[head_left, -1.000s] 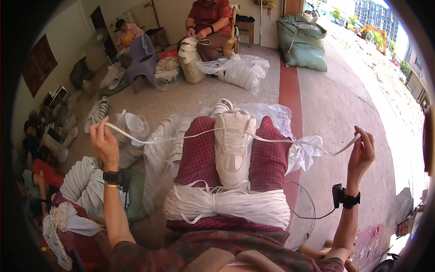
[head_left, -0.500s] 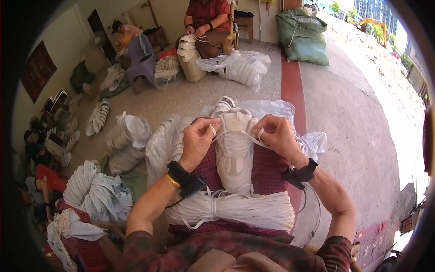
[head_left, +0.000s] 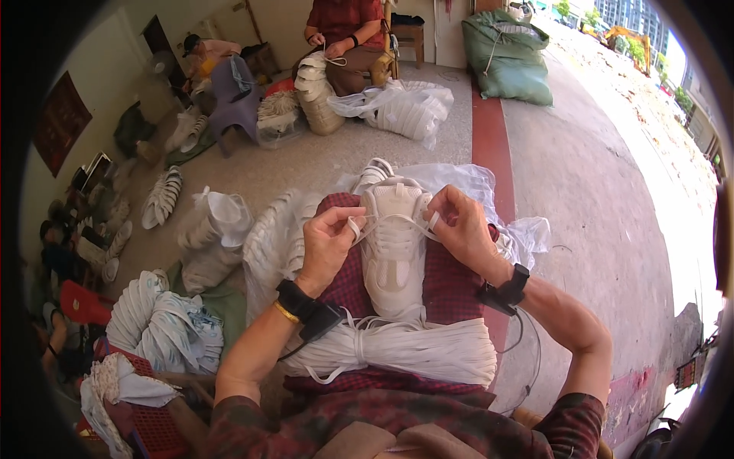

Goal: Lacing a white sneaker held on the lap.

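Observation:
A white shoe upper [head_left: 394, 271] lies across my lap, toe toward me, with laces crossing its front. My left hand [head_left: 327, 243] is closed at its left side, thumb and forefinger pinching a white shoelace [head_left: 397, 219] near the top eyelets. At the upper's right edge, my right hand [head_left: 463, 232] pinches the other end of that lace, fingers bent. The lace runs between both hands over the upper's tongue. Closer to my body, a tied bundle of white laces [head_left: 428, 352] rests on red-and-black checked cloth [head_left: 459, 294].
Stacked white uppers in plastic [head_left: 271, 237] stand left of my lap. Farther left are a patterned white bundle [head_left: 164, 321] and a red crate [head_left: 157, 421]. Ahead, a person [head_left: 348, 38] handles a lace above stacked uppers [head_left: 317, 99]. A green sack [head_left: 506, 61] stands far right.
My right hand has come in slightly closer to the upper's top edge. My left hand has drawn a little down and left, still pinching the lace. The view has shifted slightly.

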Demonstrator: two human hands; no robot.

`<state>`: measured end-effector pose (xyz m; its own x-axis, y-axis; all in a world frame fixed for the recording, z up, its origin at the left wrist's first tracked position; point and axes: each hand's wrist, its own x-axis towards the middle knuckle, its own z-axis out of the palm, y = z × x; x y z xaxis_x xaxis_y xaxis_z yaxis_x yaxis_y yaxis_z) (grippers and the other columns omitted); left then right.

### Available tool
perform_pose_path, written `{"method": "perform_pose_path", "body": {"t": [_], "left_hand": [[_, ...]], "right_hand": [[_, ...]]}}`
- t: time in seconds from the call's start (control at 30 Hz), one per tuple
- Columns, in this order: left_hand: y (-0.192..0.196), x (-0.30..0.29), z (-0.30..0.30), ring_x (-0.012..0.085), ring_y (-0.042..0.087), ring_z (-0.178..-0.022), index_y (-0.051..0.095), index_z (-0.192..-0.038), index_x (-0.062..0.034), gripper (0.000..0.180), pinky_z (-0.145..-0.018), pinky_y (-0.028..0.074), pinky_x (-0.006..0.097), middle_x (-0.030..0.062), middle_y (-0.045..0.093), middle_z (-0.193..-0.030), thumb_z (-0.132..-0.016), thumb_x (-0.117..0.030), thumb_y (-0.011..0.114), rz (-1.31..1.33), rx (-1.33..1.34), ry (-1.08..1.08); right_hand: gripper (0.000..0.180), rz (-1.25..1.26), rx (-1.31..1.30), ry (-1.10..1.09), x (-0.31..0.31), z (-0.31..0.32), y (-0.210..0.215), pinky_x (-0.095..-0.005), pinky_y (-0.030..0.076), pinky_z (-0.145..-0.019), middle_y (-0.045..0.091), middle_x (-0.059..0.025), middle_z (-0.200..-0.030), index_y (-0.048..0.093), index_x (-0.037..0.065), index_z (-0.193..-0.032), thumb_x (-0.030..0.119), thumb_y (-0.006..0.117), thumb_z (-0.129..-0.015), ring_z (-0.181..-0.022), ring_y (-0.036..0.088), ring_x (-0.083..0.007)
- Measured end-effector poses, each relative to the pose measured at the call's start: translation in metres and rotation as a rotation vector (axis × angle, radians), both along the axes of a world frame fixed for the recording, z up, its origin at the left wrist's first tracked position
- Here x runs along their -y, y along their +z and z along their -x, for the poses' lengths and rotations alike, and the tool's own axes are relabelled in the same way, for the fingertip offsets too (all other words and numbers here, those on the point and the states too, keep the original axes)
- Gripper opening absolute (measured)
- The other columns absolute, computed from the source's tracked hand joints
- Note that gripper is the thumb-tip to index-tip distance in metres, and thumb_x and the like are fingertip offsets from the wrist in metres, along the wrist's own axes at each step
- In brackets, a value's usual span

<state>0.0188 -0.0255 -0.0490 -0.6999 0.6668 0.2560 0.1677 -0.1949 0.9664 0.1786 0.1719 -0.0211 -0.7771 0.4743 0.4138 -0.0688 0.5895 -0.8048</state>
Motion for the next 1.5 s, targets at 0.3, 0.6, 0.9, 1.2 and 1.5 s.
{"method": "perform_pose_path", "body": {"t": [0.3, 0.6, 0.9, 1.2, 1.5], "left_hand": [[0.008, -0.002, -0.008, 0.0097, 0.068, -0.085, 0.07, -0.109, 0.0017, 0.018, -0.077, 0.059, 0.027, 0.0055, 0.072, -0.096, -0.096, -0.01, 0.068, -0.009, 0.082, 0.041], [0.016, -0.01, -0.007, 0.0102, 0.069, -0.073, 0.072, -0.095, -0.0006, 0.011, -0.068, 0.054, 0.024, 0.0053, 0.071, -0.083, -0.084, -0.002, 0.067, 0.099, -0.284, 0.21], [0.022, -0.009, -0.006, 0.011, 0.069, -0.074, 0.07, -0.087, 0.0028, 0.006, -0.066, 0.057, 0.025, 0.0065, 0.07, -0.085, -0.082, 0.0, 0.07, 0.161, -0.522, 0.225], [0.059, -0.021, 0.022, 0.006, 0.062, -0.066, 0.072, -0.08, 0.0012, 0.009, -0.06, 0.05, 0.025, 0.0023, 0.069, -0.072, -0.077, -0.007, 0.072, 0.493, -0.241, -0.052], [0.078, -0.039, 0.013, 0.0309, 0.065, -0.064, 0.069, -0.092, 0.0033, 0.023, -0.065, 0.052, 0.039, 0.0162, 0.065, -0.069, -0.071, -0.001, 0.06, 0.393, -0.967, -0.181]], "right_hand": [[0.021, -0.097, 0.116, 0.173, -0.013, 0.009, 0.02, -0.0336, 0.05, -0.061, 0.064, -0.0088, -0.068, 0.066, 0.0, -0.096, -0.006, 0.056, -0.079, -0.061, 0.06, -0.0168], [0.032, -0.286, 0.25, 0.383, -0.028, 0.013, 0.044, -0.0355, 0.056, -0.068, 0.074, -0.0164, -0.083, 0.069, 0.0, -0.101, -0.011, 0.059, -0.073, -0.074, 0.073, -0.0273], [0.038, -0.373, 0.318, 0.509, -0.033, 0.023, 0.059, -0.0368, 0.057, -0.073, 0.075, -0.0179, -0.085, 0.071, -0.001, -0.101, -0.016, 0.054, -0.071, -0.082, 0.074, -0.0314], [0.029, -0.637, 0.302, 0.437, -0.029, 0.027, 0.067, -0.0374, 0.057, -0.072, 0.075, -0.0149, -0.085, 0.071, 0.0, -0.097, -0.011, 0.059, -0.073, -0.078, 0.073, -0.0291], [0.016, -0.98, 0.208, 0.545, -0.035, 0.032, 0.074, -0.0403, 0.052, -0.082, 0.061, -0.0099, -0.09, 0.067, 0.004, -0.089, 0.0, 0.073, -0.075, -0.095, 0.061, -0.0301]]}}
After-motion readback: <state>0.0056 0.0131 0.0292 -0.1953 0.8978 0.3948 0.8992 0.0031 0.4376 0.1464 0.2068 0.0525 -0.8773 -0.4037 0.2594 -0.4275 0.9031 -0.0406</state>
